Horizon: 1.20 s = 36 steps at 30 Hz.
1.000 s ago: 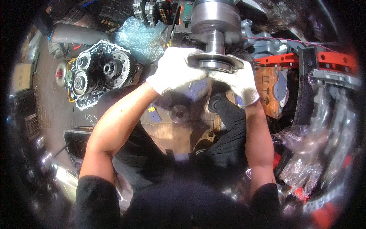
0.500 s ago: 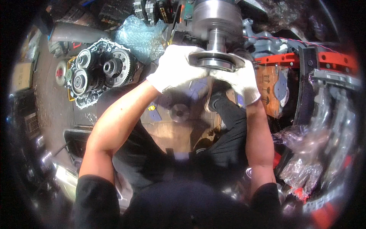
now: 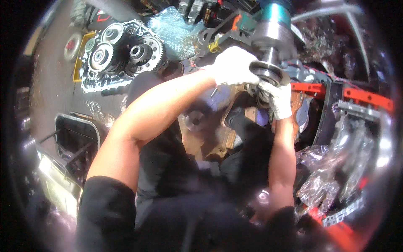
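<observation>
Both my hands wear white gloves and are at a round steel disc with a ring-shaped bearing in its face (image 3: 266,70). The disc sits at the lower end of a bright steel shaft (image 3: 270,53) that comes out of a large metal cylinder (image 3: 272,34) with a green upper part. My left hand (image 3: 237,66) grips the disc's left edge, thumb toward its near face. Around the right and near side closes my right hand (image 3: 276,97), its fingertips close to my left thumb. Glare and the gloves hide the exact finger contact.
On the left lies an open gear housing (image 3: 121,59) with several toothed gears. Behind it is clear bubble wrap (image 3: 178,33). Orange-red rails (image 3: 367,97) and crumpled clear plastic (image 3: 323,185) are on the right. Cardboard (image 3: 210,143) lies between my legs, with a round metal piece (image 3: 194,120) over it.
The whole view has swung, so the gear housing and the cylinder appear higher and further right. Both hands stay on the disc; my right hand now sits lower against its near side.
</observation>
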{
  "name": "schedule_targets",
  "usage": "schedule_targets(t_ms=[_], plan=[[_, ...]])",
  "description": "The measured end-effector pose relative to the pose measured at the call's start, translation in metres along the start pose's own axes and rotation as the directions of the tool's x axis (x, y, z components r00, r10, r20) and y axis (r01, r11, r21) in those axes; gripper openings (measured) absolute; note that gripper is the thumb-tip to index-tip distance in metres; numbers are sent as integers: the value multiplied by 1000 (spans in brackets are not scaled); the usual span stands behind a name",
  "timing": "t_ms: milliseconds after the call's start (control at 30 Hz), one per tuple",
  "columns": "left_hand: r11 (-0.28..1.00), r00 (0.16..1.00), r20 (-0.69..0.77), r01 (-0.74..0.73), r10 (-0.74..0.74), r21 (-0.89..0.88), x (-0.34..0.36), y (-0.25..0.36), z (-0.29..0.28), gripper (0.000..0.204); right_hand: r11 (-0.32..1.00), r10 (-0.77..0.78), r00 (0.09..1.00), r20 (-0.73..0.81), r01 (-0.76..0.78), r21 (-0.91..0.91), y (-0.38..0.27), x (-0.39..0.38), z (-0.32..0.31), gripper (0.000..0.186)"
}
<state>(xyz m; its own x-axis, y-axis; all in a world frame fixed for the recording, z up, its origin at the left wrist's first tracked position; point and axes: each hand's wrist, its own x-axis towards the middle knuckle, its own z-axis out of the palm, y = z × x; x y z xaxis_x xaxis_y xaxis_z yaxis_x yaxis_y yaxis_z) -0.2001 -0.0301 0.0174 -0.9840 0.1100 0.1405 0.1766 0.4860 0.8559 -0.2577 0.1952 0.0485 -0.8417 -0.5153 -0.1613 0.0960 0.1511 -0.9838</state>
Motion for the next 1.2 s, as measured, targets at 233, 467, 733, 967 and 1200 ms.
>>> schedule_targets(t_ms=[233, 467, 733, 967, 1200], plan=[[994, 991, -86, -109, 107, -20, -2, 0, -1, 44, 995, -71, 997, 11, 71, -73, -5, -2, 3, 63], [991, 991, -53, -117, 120, 62, 2, -3, 1, 41, 988, -4, 993, -122, -14, -153, 4, -2, 4, 59], [991, 986, -116, -109, 117, 74, -4, 4, -3, 52, 998, 51, 996, -70, -54, -43, 11, 3, -8, 66], [999, 999, -14, 37, -37, -20, -1, 4, -3, 63, 998, -38, 999, -28, 37, -44, 8, -5, -8, 56], [999, 996, -93, -11, 7, -40, -4, 4, -1, 54, 938, -109, 992, 70, 126, -322, 1, -2, -12, 52]])
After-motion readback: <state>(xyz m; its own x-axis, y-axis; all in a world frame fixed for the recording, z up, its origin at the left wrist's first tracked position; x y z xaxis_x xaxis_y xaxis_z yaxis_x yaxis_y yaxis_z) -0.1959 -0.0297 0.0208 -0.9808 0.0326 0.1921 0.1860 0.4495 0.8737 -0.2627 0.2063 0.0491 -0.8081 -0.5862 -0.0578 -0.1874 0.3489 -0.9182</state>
